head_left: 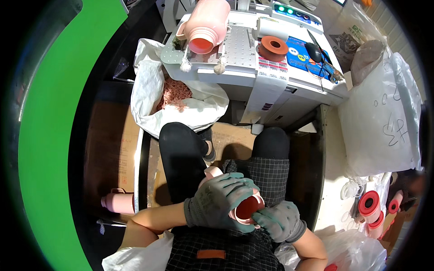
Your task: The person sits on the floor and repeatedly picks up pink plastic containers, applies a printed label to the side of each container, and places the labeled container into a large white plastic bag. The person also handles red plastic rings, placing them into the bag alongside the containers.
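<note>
Pink bottle (244,208), open mouth turned upward, is held over the lap of a seated person in grey work gloves. It is gripped around the body by the left hand (221,201), while the fingers of the right hand (279,221) are pressed at its rim. A second pink bottle (207,25) is seen lying on the white machine (253,67) ahead, beside an orange ring (273,47). A white sack (181,101) of pink pieces is seen below.

Both bare forearms come in from the lower edge, meeting over the lap. The grey-gloved left hand (221,201) curls in a closed grip; the grey-gloved right hand (281,220) pinches with bent fingertips (260,220).
</note>
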`<state>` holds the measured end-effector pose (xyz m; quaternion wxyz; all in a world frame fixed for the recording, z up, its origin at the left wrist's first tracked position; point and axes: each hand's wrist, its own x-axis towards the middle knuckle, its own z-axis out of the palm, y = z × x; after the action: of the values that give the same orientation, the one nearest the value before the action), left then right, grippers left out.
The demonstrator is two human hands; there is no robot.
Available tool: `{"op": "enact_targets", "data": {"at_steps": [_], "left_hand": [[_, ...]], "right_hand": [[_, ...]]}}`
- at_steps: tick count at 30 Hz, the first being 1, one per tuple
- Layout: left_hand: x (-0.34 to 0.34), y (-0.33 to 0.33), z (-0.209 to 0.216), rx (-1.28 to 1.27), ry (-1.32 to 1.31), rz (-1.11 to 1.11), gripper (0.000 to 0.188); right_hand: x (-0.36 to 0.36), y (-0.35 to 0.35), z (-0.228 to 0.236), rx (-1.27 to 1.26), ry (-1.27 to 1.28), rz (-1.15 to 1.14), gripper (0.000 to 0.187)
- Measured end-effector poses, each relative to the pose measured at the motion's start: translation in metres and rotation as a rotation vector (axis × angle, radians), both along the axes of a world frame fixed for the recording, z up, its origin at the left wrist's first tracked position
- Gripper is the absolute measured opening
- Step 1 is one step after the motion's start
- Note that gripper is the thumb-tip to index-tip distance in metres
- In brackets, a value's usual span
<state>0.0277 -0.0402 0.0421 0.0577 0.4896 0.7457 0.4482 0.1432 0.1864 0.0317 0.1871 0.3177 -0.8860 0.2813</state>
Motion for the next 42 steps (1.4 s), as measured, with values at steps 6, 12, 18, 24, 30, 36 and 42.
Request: {"op": "enact_targets", "data": {"at_steps": [6, 12, 18, 24, 30, 36, 42], "left_hand": [[0.008, -0.022, 0.002, 0.094, -0.068, 0.079, 0.069], [0.028, -0.032, -0.012, 0.153, -0.011, 0.035, 0.071], [0.012, -0.029, -0.002, 0.126, 0.086, 0.065, 0.069], [-0.031, 0.0, -0.028, 0.521, 0.107, 0.043, 0.08], [-0.053, 0.03, -0.013, -0.013, -0.244, -0.24, 0.086], [-0.045, 0.029, -0.02, 0.062, -0.256, -0.084, 0.079], [-0.048, 0.033, -0.003, -0.079, 0.051, 0.011, 0.105]], "right_hand": [[0.015, 0.002, -0.073, -0.564, -0.299, -0.379, 0.022], [-0.125, -0.03, -0.017, -0.414, 0.168, -0.454, 0.042], [-0.214, -0.079, -0.055, -0.543, -0.156, -0.285, 0.056], [-0.108, -0.019, -0.068, -0.511, -0.128, -0.458, 0.039], [0.059, 0.116, -0.105, -0.826, -0.086, -1.3, 0.016], [0.185, 0.287, -0.13, -0.39, 0.101, -2.096, 0.017], [0.234, 0.293, -0.179, -0.529, 0.225, -1.985, 0.016]]}}
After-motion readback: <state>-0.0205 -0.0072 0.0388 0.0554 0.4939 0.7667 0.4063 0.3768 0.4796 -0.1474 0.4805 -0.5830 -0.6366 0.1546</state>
